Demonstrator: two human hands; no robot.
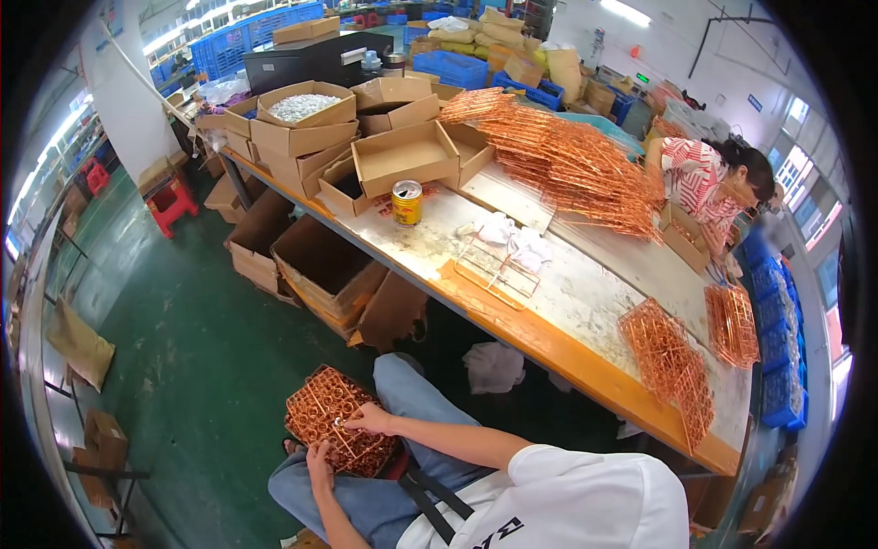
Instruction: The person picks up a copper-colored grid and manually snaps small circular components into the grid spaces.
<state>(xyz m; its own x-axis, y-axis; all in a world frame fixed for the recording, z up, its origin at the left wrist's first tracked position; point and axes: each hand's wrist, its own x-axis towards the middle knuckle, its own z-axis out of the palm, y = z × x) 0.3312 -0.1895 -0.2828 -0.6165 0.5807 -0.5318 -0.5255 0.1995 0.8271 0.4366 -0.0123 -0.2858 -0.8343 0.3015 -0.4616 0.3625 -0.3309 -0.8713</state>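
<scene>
Over my lap, between my jeans-clad knees, lies a copper-coloured wire frame [315, 395] packed with many small round rings or coils. It may be the top of a stack; its lower part is hidden. My left hand [320, 465] closes on the frame's near edge. Above the frame's right half, my right hand [370, 419] has its fingers pinched together. At its fingertips is a small pale, shiny piece [339, 422], too small to name.
The workbench [585, 297] bears a yellow can [407, 203], a single wire frame [498, 270], a big heap of copper frames [567, 156] and cardboard boxes [405, 157]. Open cartons [325, 261] stand beneath. Across the bench, a person in a striped top [700, 174] bends over a box.
</scene>
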